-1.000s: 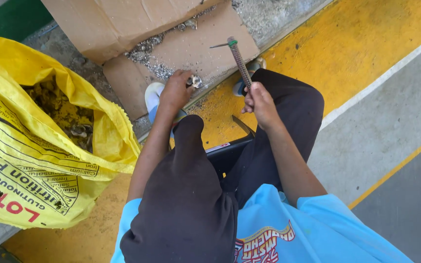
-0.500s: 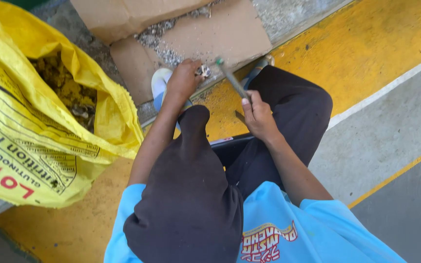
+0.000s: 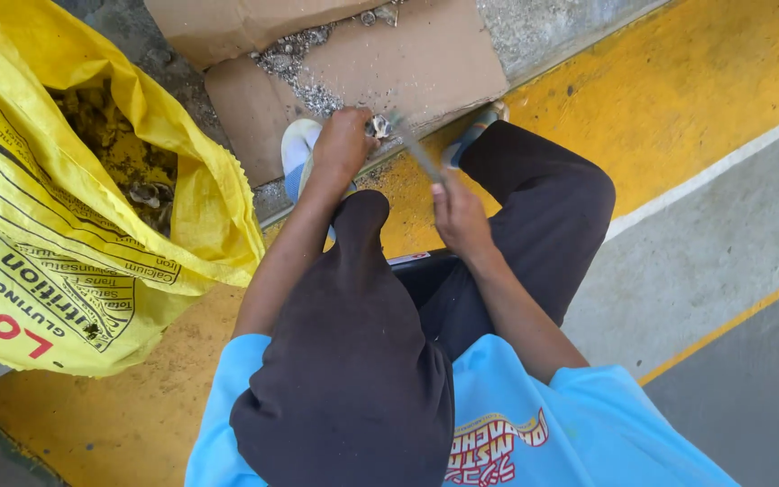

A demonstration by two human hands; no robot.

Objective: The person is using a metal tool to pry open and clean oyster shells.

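Left hand (image 3: 343, 144): we pinch a small shell (image 3: 378, 126) in our fingers, pressed to the cardboard (image 3: 426, 72) so it can't skid.
Right hand (image 3: 458, 216): fingers wrapped round a thin metal tool (image 3: 415, 149), tip angled at the shell.
Grit (image 3: 295, 63): just beyond our fingers, caught by the cardboard.
Yellow sack (image 3: 65, 252): open, left of left hand, w/in reach.

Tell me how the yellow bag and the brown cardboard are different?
The yellow bag is bright yellow with printing on it; the cardboard is plain brown. The bag stands open and bulging, with dark lumpy bits down inside; the cardboard lies flat, with grey crumbs scattered on top. The bag sits off to the left; the cardboard lies just ahead of the left hand. Both rest on the ground.
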